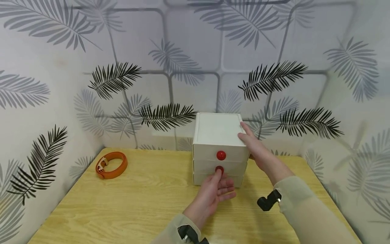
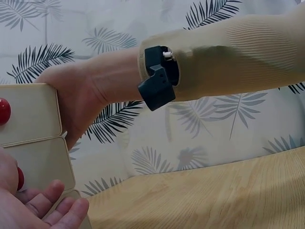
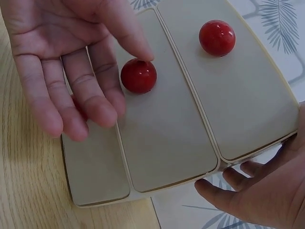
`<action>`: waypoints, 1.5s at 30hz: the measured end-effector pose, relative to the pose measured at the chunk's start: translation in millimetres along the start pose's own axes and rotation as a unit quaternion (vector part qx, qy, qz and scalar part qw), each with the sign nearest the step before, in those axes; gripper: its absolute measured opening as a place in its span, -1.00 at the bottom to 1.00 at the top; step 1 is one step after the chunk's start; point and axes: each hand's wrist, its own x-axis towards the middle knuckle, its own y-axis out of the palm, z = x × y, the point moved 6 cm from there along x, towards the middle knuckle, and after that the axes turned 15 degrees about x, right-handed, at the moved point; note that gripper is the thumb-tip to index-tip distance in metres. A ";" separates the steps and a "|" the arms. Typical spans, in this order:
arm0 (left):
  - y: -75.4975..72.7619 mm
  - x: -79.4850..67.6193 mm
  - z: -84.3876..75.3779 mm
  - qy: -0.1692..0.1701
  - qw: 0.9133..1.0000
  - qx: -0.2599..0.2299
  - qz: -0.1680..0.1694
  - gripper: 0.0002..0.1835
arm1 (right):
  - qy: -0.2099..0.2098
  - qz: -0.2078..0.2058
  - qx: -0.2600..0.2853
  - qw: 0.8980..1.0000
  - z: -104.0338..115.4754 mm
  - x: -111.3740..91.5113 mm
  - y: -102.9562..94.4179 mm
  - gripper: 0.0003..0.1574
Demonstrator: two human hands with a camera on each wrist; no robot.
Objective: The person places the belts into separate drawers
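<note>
A small white cabinet of three stacked drawers stands near the back of the table. Round red knobs sit on its drawer fronts, the top knob in plain sight. My left hand is at the middle drawer's knob. Its thumb tip touches that knob's edge, while the other fingers extend in front of the lower drawer and partly hide the lowest knob. My right hand rests against the cabinet's right side, with two fingertips at the top edge. All drawers look closed.
A coiled orange-brown belt with a buckle lies at the table's back left. Behind the wooden table hangs a leaf-patterned backdrop, close behind the cabinet. Black camera mounts sit on both wrists.
</note>
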 end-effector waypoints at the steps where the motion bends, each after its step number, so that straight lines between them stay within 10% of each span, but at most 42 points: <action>1: 0.5 -1.4 1.2 -0.002 1.000 0.000 0.002 -0.46 | -0.001 0.000 -0.003 1.000 -0.1 0.1 0.3 -0.08; 22: -4.8 -22.1 31.8 -0.069 0.997 -0.017 -0.013 -0.42 | 0.008 0.003 -0.005 1.000 -1.5 0.0 0.3 -0.09; 45: -18.1 -10.7 44.8 -0.086 0.995 -0.047 -0.029 -0.40 | 0.008 0.002 -0.006 1.000 -1.2 1.4 0.3 -0.10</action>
